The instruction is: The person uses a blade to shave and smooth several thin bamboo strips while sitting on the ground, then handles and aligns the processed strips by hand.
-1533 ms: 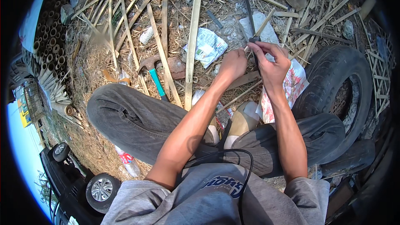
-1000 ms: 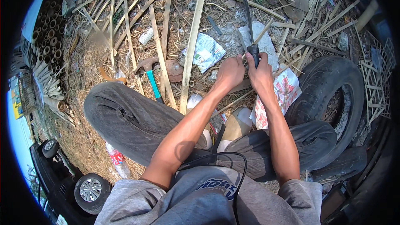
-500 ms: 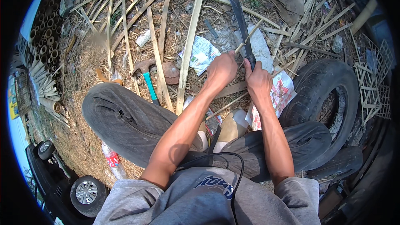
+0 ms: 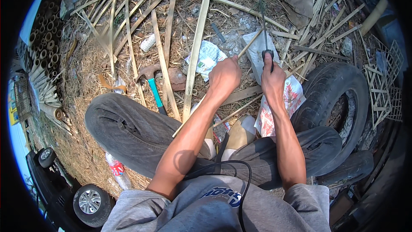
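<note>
Hands work best apart: left hand [image 4: 223,77] grips the bamboo strip [image 4: 249,43] tight, right hand [image 4: 272,77] holds the knife [image 4: 265,30] just beside it.

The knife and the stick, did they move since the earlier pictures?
Yes. The right hand swung the knife upright, blade pointing away. The left hand drew apart from it, keeping the thin stick. The hammer and tyre stayed put.
</note>
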`<act>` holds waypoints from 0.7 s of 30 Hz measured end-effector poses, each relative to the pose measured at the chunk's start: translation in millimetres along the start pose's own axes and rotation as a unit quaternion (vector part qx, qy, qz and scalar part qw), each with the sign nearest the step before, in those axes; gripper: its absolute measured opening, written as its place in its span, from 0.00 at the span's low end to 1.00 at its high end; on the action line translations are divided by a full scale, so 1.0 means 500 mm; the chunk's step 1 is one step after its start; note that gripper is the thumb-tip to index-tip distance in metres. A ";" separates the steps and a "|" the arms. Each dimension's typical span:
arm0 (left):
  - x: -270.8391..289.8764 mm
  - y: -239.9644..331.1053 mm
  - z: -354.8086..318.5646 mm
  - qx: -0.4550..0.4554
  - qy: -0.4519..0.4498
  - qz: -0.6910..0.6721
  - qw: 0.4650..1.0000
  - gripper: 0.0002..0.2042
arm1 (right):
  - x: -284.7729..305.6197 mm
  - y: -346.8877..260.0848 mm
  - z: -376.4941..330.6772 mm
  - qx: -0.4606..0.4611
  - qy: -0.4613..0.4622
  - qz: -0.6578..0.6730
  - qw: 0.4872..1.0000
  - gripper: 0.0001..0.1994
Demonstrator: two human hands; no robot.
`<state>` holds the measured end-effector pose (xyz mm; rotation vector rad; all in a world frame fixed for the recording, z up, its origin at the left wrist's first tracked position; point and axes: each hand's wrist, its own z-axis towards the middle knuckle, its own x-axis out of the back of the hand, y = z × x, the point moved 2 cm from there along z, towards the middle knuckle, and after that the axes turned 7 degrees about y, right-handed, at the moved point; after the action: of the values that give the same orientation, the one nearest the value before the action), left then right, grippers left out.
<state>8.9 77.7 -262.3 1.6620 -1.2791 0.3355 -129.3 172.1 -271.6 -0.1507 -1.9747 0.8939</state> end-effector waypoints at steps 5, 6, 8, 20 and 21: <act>0.004 0.022 -0.005 -0.036 0.008 -0.010 0.999 0.27 | -0.006 -0.020 -0.021 0.064 -0.008 -0.034 0.997 0.32; -0.008 0.013 -0.002 -0.028 -0.003 -0.014 0.999 0.28 | -0.013 -0.015 -0.016 0.073 -0.010 -0.057 0.996 0.32; -0.009 0.021 -0.008 -0.031 -0.002 -0.016 0.999 0.29 | -0.016 -0.006 -0.006 0.078 -0.010 -0.078 0.994 0.32; -0.021 -0.001 0.006 -0.023 -0.025 -0.010 0.999 0.31 | -0.031 -0.003 0.012 0.047 -0.041 -0.031 0.998 0.32; -0.021 -0.005 0.006 -0.021 -0.022 -0.012 0.999 0.31 | -0.031 -0.004 0.010 0.054 -0.037 -0.029 0.997 0.33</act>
<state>5.6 81.5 -272.3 1.6554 -1.2894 0.2572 -124.1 161.4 -282.7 0.0022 -1.9833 0.9782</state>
